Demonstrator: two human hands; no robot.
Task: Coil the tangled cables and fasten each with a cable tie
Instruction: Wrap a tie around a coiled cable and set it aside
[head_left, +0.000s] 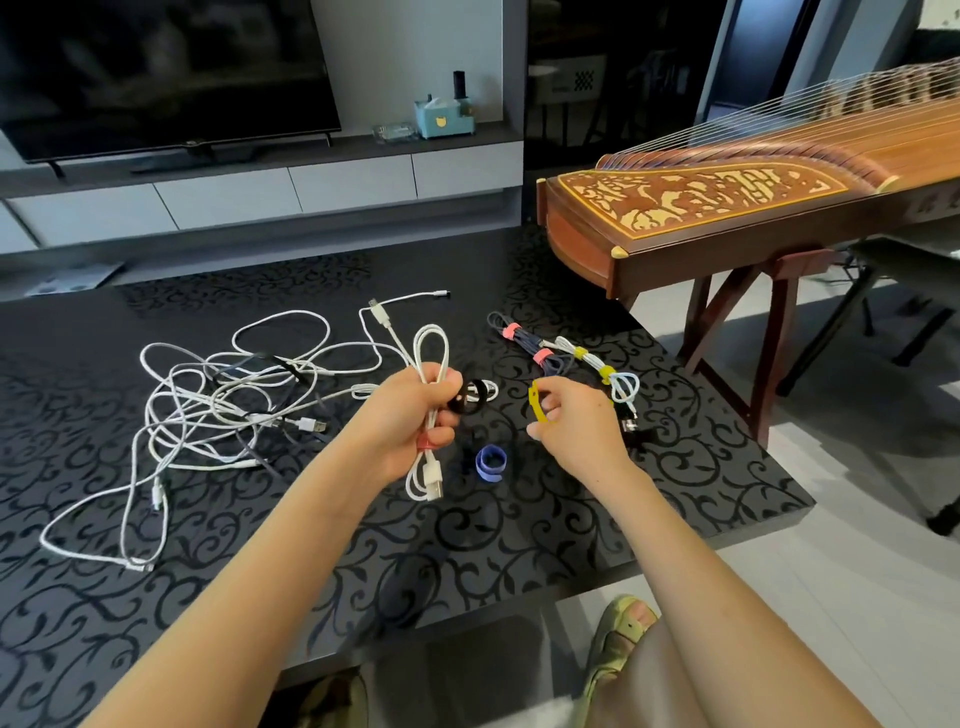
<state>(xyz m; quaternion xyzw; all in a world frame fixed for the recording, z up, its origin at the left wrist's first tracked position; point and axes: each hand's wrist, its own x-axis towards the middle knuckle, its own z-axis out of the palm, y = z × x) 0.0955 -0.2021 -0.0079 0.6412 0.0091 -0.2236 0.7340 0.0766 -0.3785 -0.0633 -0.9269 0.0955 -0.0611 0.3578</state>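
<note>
My left hand (415, 415) grips the coiled white USB cable (432, 343); my right hand (576, 426) beside it pinches a yellow cable tie (536, 406), best wrapped snugly.

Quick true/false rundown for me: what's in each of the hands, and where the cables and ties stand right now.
1. The left hand grips a coiled white cable. True.
2. The right hand holds a blue tie. False: it pinches a yellow tie; the blue tie lies rolled up on the table.
3. Every cable is already coiled. False: a tangle of white cables lies on the table's left side.
4. A dark bundle fastened with pink ties lies on the table. True.
</note>
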